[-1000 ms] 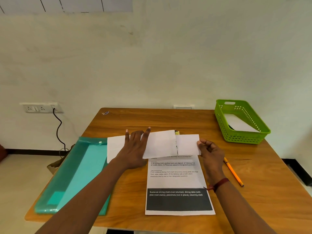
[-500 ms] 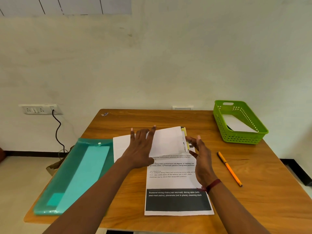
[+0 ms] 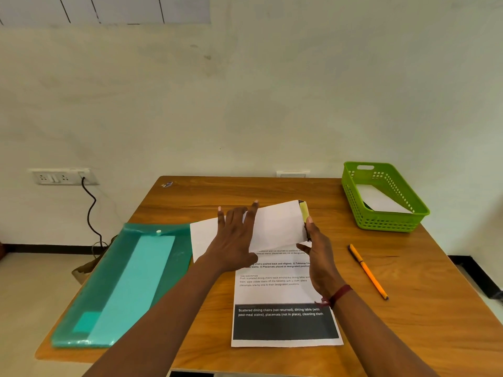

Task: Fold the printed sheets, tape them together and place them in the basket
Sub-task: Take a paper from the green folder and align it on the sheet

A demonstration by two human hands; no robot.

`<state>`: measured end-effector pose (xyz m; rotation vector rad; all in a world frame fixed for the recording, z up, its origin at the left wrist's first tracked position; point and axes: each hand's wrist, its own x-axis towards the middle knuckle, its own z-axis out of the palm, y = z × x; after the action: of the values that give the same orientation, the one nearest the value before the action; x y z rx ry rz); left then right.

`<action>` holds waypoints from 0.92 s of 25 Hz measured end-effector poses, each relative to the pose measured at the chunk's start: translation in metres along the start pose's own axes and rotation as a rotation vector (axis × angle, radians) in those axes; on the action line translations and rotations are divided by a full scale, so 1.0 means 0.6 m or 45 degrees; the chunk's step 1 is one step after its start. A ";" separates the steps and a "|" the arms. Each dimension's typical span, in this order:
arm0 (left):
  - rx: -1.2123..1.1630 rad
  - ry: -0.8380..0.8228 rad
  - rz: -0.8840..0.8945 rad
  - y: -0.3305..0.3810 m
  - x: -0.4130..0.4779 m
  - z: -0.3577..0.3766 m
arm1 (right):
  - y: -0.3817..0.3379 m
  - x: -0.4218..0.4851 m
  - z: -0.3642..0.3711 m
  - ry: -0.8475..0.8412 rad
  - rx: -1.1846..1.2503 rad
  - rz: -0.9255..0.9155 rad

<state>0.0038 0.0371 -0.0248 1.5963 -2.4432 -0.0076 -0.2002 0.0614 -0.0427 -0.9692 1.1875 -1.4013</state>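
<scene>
A white sheet (image 3: 277,225) lies across the middle of the wooden table, its right part lifted and folded over to the left. My left hand (image 3: 234,240) lies flat on it with fingers spread. My right hand (image 3: 315,248) holds the sheet's raised right fold edge, thumb under the paper. A yellow strip (image 3: 304,211) shows at that edge. Under them lies a printed sheet (image 3: 283,295) with text and a dark band near the front. The green basket (image 3: 362,210) stands at the back right with a white folded paper (image 3: 378,198) inside.
A teal plastic folder (image 3: 122,284) lies at the table's left, overhanging the edge. An orange pencil (image 3: 367,270) lies right of the printed sheet. A wall socket with a black cable (image 3: 89,210) is at the left, beyond the table.
My right hand has carried the sheet's right end up and leftward, folding it over. My left hand has stayed flat on the paper.
</scene>
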 end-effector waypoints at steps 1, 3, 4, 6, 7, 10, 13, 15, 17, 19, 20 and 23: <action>-0.010 -0.005 -0.008 0.002 0.001 0.001 | -0.002 0.000 -0.001 -0.005 0.016 -0.023; -0.043 -0.008 -0.039 0.003 0.001 0.001 | -0.008 0.006 -0.005 0.008 0.010 -0.095; -0.069 -0.006 -0.062 0.004 0.002 0.001 | -0.011 0.010 -0.007 0.022 -0.007 -0.136; -0.145 0.010 -0.119 0.005 0.006 0.001 | -0.022 0.018 -0.010 0.046 -0.011 -0.234; -0.198 0.024 -0.156 0.008 0.009 0.000 | -0.030 0.022 -0.011 0.048 -0.002 -0.292; -0.368 0.044 -0.252 0.020 0.024 -0.007 | -0.051 0.038 -0.003 0.073 0.038 -0.365; -0.490 0.082 -0.355 0.033 0.035 -0.020 | -0.068 0.057 0.006 0.095 0.095 -0.347; -0.666 0.177 -0.400 0.037 0.043 -0.038 | -0.082 0.061 0.011 0.074 0.087 -0.376; -0.850 0.322 -0.373 0.040 0.050 -0.065 | -0.098 0.060 0.015 0.037 0.063 -0.427; -0.937 0.433 -0.344 0.044 0.056 -0.094 | -0.113 0.059 0.020 0.022 0.055 -0.470; -1.019 0.453 -0.342 0.047 0.059 -0.109 | -0.120 0.058 0.023 0.027 0.061 -0.474; -1.365 0.442 -0.371 0.061 0.068 -0.144 | -0.138 0.053 0.031 0.046 0.077 -0.469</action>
<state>-0.0289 0.0251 0.0715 1.2370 -1.4496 -0.8438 -0.2033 0.0270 0.0409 -1.1649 1.0188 -1.7394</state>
